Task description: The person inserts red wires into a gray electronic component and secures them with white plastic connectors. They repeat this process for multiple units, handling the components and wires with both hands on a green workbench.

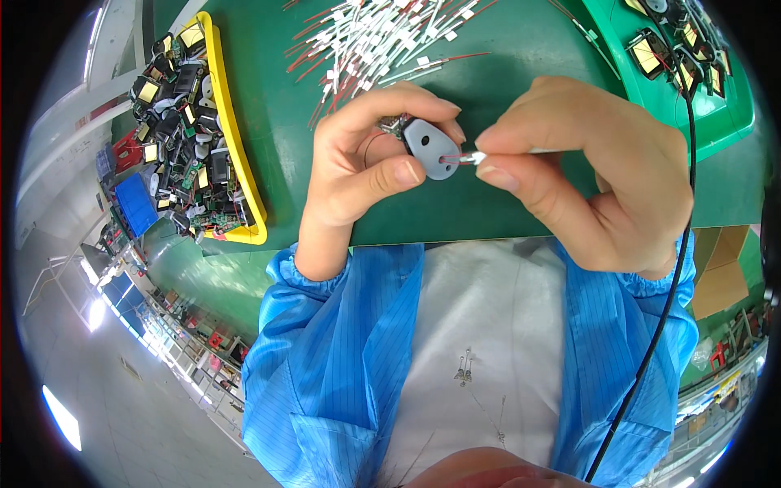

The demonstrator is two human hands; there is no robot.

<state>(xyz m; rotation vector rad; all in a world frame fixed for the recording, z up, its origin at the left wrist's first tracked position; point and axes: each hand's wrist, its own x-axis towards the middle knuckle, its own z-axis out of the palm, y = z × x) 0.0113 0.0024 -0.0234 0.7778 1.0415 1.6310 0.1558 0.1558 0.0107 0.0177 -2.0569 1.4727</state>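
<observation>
Between the thumb and fingers of my left hand (358, 154) is a small grey oval plastic housing (433, 151) with a few dark holes in its face. A dark part with fine wires shows behind it, partly covered by my fingers. My right hand (594, 163) pinches a thin wire lead with a white connector (473, 157). The lead's fine red end meets a hole at the housing's right side; how deep it sits cannot be made out. Beyond both hands lies a loose heap of white and red wire leads (382, 45) on the green table (488, 89).
A yellow bin (236, 146) at the left is heaped with small electronic assemblies. At the far right, a green tray (732, 122) holds similar dark parts. A black cable (691, 146) hangs down the right side. A cardboard box (720, 272) stands below the table's right edge.
</observation>
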